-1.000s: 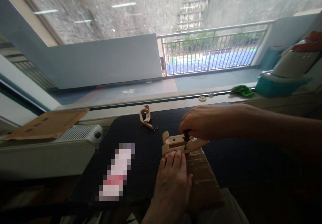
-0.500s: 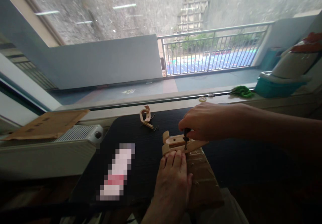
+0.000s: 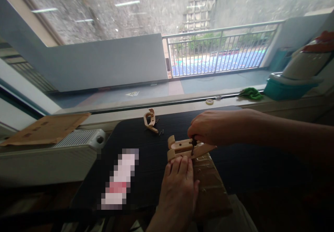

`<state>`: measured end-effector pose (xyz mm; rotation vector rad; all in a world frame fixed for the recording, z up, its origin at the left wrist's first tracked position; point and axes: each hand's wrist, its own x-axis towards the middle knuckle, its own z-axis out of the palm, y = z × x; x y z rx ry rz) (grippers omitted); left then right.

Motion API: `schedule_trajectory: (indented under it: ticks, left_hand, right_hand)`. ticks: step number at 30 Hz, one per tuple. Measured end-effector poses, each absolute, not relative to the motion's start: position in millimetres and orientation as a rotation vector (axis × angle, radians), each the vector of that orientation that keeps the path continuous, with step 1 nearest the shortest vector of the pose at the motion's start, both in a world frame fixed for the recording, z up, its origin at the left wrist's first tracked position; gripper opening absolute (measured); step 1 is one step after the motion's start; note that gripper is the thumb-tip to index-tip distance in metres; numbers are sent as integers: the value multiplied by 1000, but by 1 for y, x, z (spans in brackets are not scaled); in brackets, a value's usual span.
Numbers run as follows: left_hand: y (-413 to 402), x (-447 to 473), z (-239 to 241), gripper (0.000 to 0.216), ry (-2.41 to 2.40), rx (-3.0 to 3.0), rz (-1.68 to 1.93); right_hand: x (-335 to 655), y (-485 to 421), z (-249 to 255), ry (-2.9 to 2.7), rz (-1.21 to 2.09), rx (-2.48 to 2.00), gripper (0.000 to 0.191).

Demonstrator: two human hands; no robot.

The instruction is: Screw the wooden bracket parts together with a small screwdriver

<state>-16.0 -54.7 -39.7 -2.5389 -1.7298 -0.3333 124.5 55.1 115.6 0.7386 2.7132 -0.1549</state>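
My right hand is closed around the dark handle of a screwdriver, most of it hidden by the fingers. Its thin shaft points down into a hole in the near arm of a pale wooden piece. This piece has two arms with rounded, raised ends on the left, and it rests at the far end of a taped brown cardboard box. My left hand lies palm down on the box, fingers stretched out, their tips against the wood's near edge.
A curved wooden part and several small screws lie on the black table. Beyond it, the windowsill holds a tape roll, a green cloth and a teal bin. A radiator stands left, with cardboard on it.
My right hand has shifted slightly right and turned on the screwdriver, showing a little more of its lower part. The left hand and the wooden piece stay practically in place.
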Motion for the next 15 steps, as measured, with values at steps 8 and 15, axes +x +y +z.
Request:
schedule_trajectory:
  ticks: [8, 15]
  left_hand:
    - [-54, -15, -38, 47, -1742, -2552, -324]
    - [-54, -17, -36, 49, -1763, -2598, -319]
  right_hand:
    - [119, 49, 120, 2693, -86, 801, 18]
    - [123, 46, 127, 2711, -103, 759, 15]
